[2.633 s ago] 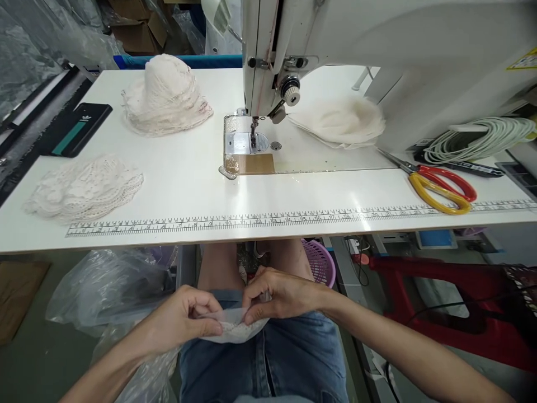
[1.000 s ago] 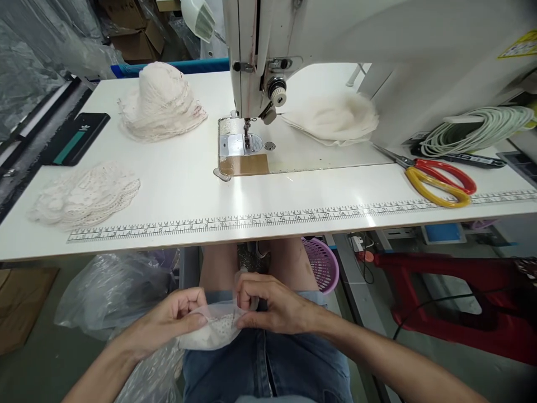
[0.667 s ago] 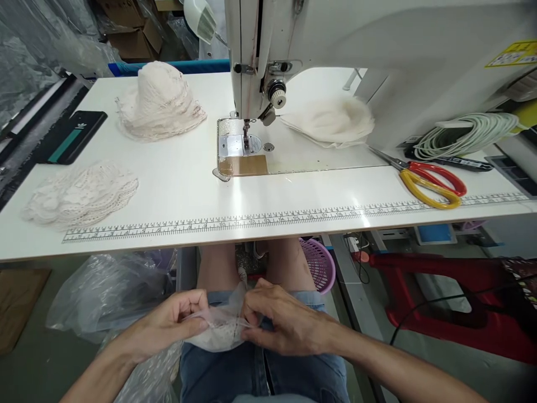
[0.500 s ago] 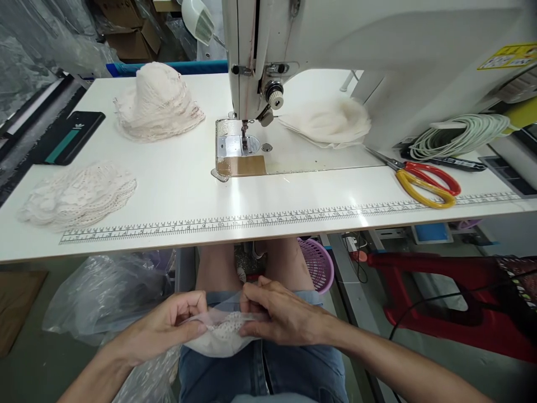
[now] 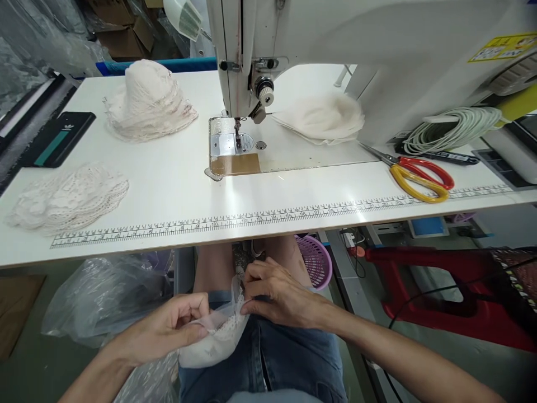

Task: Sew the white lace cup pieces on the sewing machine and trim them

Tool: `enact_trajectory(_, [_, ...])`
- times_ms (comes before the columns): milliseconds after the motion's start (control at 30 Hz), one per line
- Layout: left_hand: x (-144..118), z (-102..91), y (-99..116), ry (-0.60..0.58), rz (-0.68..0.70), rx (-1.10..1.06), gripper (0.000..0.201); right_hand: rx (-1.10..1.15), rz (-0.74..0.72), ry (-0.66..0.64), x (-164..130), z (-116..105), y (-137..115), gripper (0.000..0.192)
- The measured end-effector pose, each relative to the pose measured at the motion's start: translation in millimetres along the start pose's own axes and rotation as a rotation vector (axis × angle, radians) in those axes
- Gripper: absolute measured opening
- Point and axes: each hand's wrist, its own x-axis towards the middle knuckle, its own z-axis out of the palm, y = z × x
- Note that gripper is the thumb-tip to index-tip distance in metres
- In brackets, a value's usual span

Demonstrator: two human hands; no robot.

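Note:
Over the lap, a small white lace cup piece with a sheer edge is stretched between both hands. My left hand pinches its left end between thumb and fingers. My right hand grips the upper right edge, fingers curled and closed on the cloth. The piece tilts up toward the right. Above the hands lies the white sewing table, with a pile of lace pieces at its left and a taller stack of cups behind. Sheer cream pieces rest beneath the machine arm.
The sewing machine stands over the table, its needle above the metal plate. Scissors with red and yellow handles lie at the right beside coiled cord. A phone-like black case is at far left. Below are a purple basket and a red stool.
My right hand has moved up, lifting the right end of the lace cup piece so it slants. My left hand stays nearly in place. The camera view has shifted slightly.

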Motion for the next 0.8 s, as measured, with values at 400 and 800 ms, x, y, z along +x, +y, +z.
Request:
enact_trajectory(400, [2.7, -0.2, 3.0, -0.044, -0.019, 0.017, 0.029, 0.173, -0.140, -0.190, 13.6, 7.0, -4.5, 0.058])
enact_trajectory(800, [-1.4, -4.6, 6.9, -0.037, -0.059, 0.073, 0.032, 0.906, -0.005, -0.377, 10.1, 4.6, 12.6, 0.032])
